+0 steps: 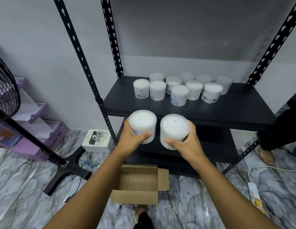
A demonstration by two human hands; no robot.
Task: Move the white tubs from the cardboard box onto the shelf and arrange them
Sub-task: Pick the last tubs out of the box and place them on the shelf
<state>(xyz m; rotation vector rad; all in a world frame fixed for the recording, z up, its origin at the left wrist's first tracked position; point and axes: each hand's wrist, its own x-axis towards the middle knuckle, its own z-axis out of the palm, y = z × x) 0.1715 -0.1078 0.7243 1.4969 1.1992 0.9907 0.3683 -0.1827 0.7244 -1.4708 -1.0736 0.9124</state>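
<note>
White tubs stand in a group on the black shelf [243,111], toward its back and middle, in about two loose rows. They are upright, and several of them touch each other. Some have a coloured label low on the side, but the print is too small to read.

Two more tubs are in the air in front of the shelf's front edge. The left hand [130,139] grips the left tub [142,124] from the side, the fingers curled round its far side and the thumb pressed on its near side. The right hand [185,142] grips the right tub [174,129] in the same way, thumb on the near wall and fingers wrapped round the right side. Both held tubs are tilted toward the camera, so their tops show, full of small white round tips. The two tubs are just beside each other, with a narrow gap between them.

Below the arms, the cardboard box [139,184] lies on the marble-patterned floor [28,187] with its flaps open; no tub shows inside it. It sits near the foot of the shelf unit.

At the left, a black standing fan [7,90] stands on a cross-shaped base, with purple boxes [36,138] behind it. A small white box [97,140] sits on the floor by the shelf's left post. At the right, a white power strip [254,195] and its cable lie on the floor, and a second person's bare foot [266,156] stands beside the shelf.
</note>
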